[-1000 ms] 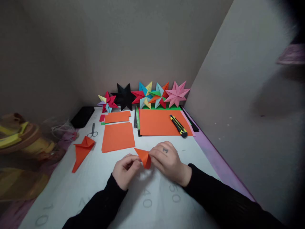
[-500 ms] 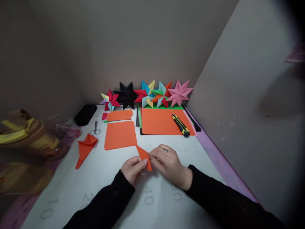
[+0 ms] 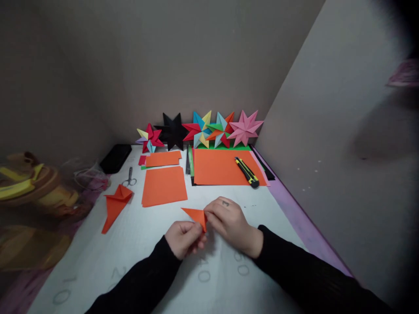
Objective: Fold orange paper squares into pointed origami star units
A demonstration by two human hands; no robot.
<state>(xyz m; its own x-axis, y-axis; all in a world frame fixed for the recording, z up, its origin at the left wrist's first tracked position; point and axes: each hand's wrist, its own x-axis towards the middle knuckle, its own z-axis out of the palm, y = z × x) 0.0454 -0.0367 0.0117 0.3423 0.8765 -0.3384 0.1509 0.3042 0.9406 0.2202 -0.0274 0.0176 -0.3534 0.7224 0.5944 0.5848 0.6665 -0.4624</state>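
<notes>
the folded orange paper (image 3: pixel 195 214), at four o'clock from the orange squares (image 3: pixel 164 187), is pinched by the left hand (image 3: pixel 185 240) at its seven o'clock and the right hand (image 3: pixel 231 223) at three, fingers nearly closed, so uneven pulling could skew its creases.
</notes>
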